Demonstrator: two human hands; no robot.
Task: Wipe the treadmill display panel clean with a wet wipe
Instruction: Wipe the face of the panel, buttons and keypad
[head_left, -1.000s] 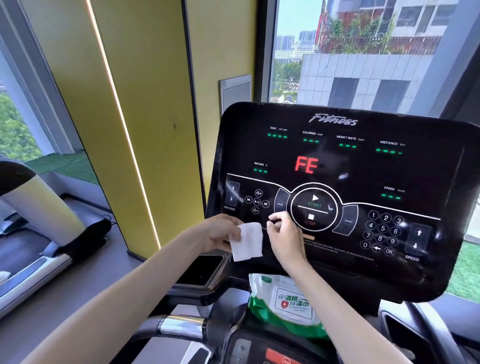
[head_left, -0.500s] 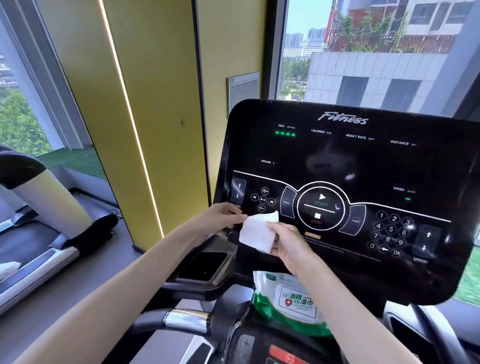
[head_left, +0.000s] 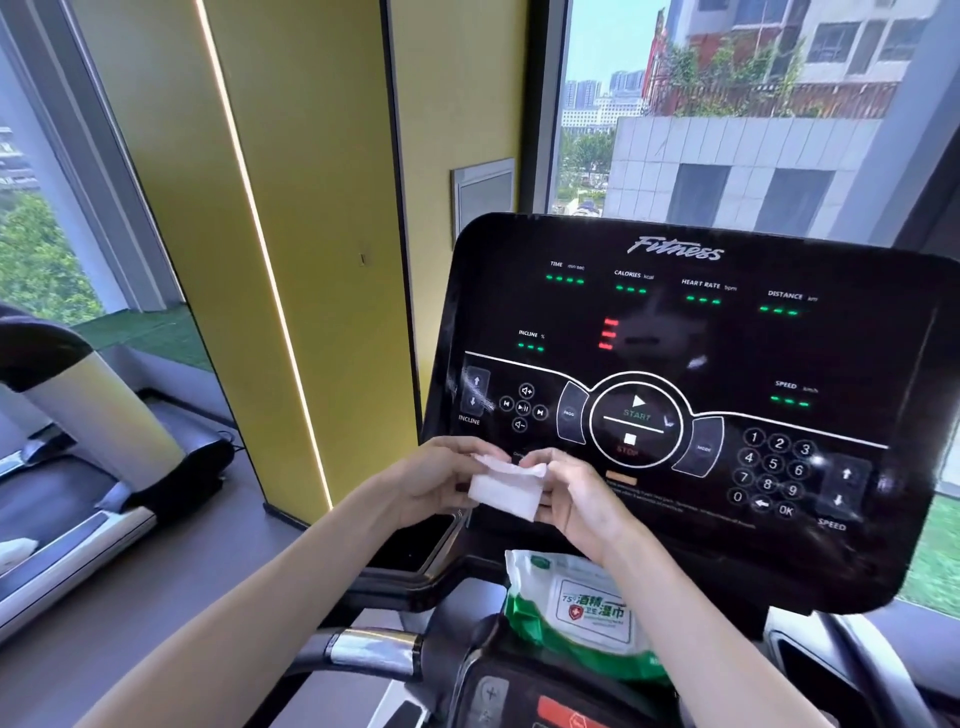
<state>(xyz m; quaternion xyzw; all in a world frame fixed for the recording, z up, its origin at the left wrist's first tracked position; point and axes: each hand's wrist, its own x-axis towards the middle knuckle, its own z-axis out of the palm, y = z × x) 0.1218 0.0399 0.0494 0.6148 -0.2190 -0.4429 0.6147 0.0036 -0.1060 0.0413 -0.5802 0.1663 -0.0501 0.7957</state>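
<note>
The wet wipe (head_left: 506, 491), which hung flat a second ago, now sits bunched lengthwise, pinched between the left grip (head_left: 431, 480) and right grip (head_left: 576, 499). The display panel (head_left: 675, 322) readouts relight: green dashes and partial red segments.

A wet wipe (head_left: 506, 491) is sitting between the left grip (head_left: 431, 480) and the right grip (head_left: 576, 499), which are holding it from either side just in front of the lower left part of the display panel (head_left: 675, 338). A pack of wipes (head_left: 582, 608) is lying below the panel, under the right forearm, with a handlebar (head_left: 374, 652) running to its left. A pillar (head_left: 291, 234) is standing left of the panel, another treadmill (head_left: 78, 467) is lying farther left, and a window (head_left: 727, 104) is rising behind.
</note>
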